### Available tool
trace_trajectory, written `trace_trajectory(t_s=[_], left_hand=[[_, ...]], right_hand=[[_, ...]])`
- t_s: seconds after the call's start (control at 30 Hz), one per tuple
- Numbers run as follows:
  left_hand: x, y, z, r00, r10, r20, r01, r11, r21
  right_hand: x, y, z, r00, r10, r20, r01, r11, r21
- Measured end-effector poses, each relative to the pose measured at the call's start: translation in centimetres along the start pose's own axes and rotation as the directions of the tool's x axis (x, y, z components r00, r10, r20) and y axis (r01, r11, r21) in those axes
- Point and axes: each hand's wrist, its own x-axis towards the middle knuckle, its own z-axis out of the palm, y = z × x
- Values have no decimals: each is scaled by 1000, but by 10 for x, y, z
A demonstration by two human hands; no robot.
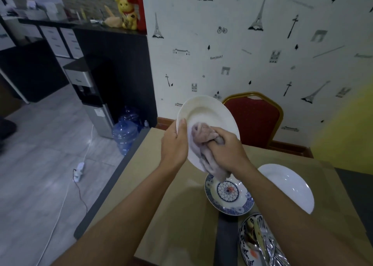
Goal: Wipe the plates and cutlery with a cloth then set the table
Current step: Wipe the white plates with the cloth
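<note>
Holds a white plate up on edge above the worktop, tilted, with its face toward the camera. Grasps the plate's left rim with the left grip, thumb laid over the front of the rim, fingers hidden behind. Presses a bunched pale cloth against the plate's face with the right grip, fingers curled tight round the wad. A loose tail of the cloth hanging past the plate's lower edge, down over a blue-patterned dish lying flat on the worktop; cannot tell whether the tail touches it.

Just right of that dish, a narrow gap between, a second white plate, also flat. Nearer the body, at the bottom edge of view, a patterned plate carrying cutlery in a heap, too blurred to tell the pieces apart. Left of it, a dark strip running to the near edge of the worktop.

Beyond the far edge, a red chair with a gold frame, close against a wall papered with small towers and bicycles. To the left, on the grey floor, a water dispenser, blue water jugs beside it, and a white power strip with its cord. Higher up, on a dark cabinet, a yellow cat figure.
</note>
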Motion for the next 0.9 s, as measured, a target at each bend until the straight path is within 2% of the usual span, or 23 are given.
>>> trace_trajectory(t_s=[0.13, 0.23, 0.5, 0.63, 0.77, 0.9], left_hand=[[-17, -59, -10, 986, -161, 46, 159, 987, 29], [-38, -101, -23, 966, -235, 111, 229, 971, 62], [-104, -180, -56, 839, -495, 225, 475, 869, 143], [-126, -211, -61, 771, -605, 196, 577, 795, 185], [-138, -227, -55, 738, -645, 199, 596, 761, 257], [-139, -238, -50, 735, -661, 154, 600, 738, 309]], right_hand=[[0, 12, 5, 984, 116, -134, -87, 974, 208], [2, 20, 2, 977, 178, -121, -131, 937, 323], [-1, 46, 3, 949, 310, -61, -260, 877, 404], [-7, 60, 6, 932, 359, -41, -311, 856, 414], [-12, 68, 7, 923, 383, -46, -336, 856, 394], [-13, 77, 1, 912, 406, -59, -353, 849, 393]])
